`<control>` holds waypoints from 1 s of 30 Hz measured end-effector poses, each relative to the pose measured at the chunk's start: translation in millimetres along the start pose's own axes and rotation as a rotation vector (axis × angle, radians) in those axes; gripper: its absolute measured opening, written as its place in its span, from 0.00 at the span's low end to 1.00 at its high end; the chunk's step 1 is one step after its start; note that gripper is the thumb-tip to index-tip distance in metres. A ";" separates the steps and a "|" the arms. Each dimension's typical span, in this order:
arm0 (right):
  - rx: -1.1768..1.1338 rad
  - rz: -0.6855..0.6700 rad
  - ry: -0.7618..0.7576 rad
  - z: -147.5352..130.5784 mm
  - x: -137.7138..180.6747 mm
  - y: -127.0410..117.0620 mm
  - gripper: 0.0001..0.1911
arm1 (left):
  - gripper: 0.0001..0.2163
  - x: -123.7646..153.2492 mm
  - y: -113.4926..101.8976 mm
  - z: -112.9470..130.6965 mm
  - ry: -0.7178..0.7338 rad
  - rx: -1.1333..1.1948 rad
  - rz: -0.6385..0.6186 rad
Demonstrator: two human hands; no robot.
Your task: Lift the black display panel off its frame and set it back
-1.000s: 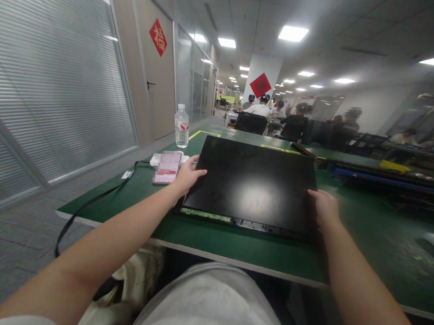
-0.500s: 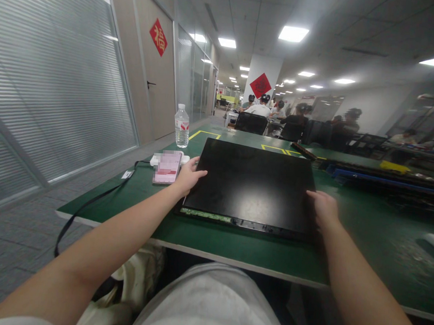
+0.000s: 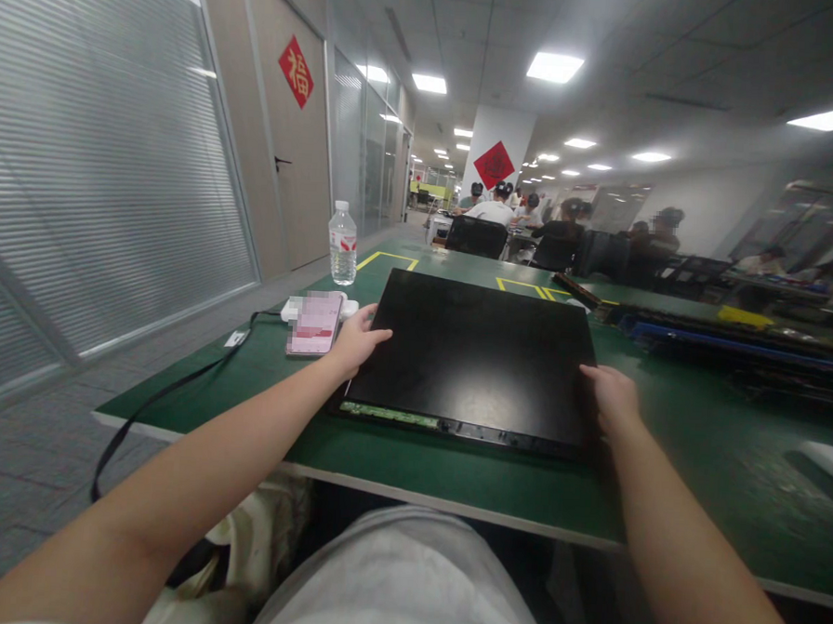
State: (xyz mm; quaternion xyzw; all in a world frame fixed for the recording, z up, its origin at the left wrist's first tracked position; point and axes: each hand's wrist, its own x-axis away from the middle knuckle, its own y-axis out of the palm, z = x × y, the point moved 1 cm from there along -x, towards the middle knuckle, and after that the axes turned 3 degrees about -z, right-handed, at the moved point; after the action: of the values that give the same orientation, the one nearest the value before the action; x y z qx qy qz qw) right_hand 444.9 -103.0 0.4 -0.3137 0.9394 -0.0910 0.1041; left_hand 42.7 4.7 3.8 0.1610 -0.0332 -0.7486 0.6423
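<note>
A wide black display panel (image 3: 481,348) is in front of me on the green table (image 3: 408,470), its far edge slightly narrower in view. Along its near edge runs a green circuit board strip (image 3: 390,414) at the left and a dark bezel further right. My left hand (image 3: 359,342) grips the panel's left edge, thumb lying on the face and the other fingers behind. On the opposite edge my right hand (image 3: 611,397) holds on in the same way, its fingers mostly hidden beneath. Whether the panel lies flat or is lifted slightly, I cannot tell.
Left of the panel lie a phone (image 3: 314,325) and a water bottle (image 3: 343,245), with a black strap (image 3: 176,379) hanging over the edge. More panels and strips (image 3: 701,341) are stacked at the right, near a white object (image 3: 827,464). Several people sit beyond.
The view has shifted slightly, so everything sits a little further left. Both hands keep their hold on the panel, and the glare on its face looks dimmer.
</note>
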 end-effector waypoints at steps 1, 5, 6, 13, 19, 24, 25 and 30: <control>0.000 0.002 0.000 -0.2 0.4 -0.1 0.10 | 0.27 0.2 0.1 0.2 0.001 -0.002 0.000; -0.005 -0.005 0.003 1.1 -0.6 0.3 0.10 | 0.27 1.1 0.6 1.6 -0.007 -0.003 0.002; -0.008 -0.010 0.005 1.6 -1.1 0.4 0.10 | 0.28 1.4 0.8 2.1 -0.011 -0.004 0.005; 0.012 -0.030 -0.009 0.3 -3.2 -1.7 0.10 | 0.29 0.9 0.1 2.1 -0.019 0.002 0.008; 0.052 -0.088 0.046 0.1 -7.9 -6.0 0.08 | 0.28 -1.2 -2.7 0.6 -0.032 -0.013 0.023; 0.074 -0.074 0.004 -1.2 -11.2 -9.4 0.10 | 0.29 -1.6 -2.6 1.7 -0.066 -0.027 0.036; 0.075 -0.069 -0.005 -1.5 -11.3 -9.9 0.11 | 0.29 -1.5 -2.6 2.1 -0.079 -0.030 0.040; -0.044 -0.070 0.003 -3.6 -7.6 -9.1 0.14 | 0.26 -2.1 -4.8 4.5 -0.138 -0.039 0.054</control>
State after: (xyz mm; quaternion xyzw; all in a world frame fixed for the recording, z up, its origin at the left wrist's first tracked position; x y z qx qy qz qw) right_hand 455.1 -105.1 7.0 -0.3483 0.9299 -0.0742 0.0922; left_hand 37.1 6.8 7.2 0.0954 -0.0674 -0.7409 0.6614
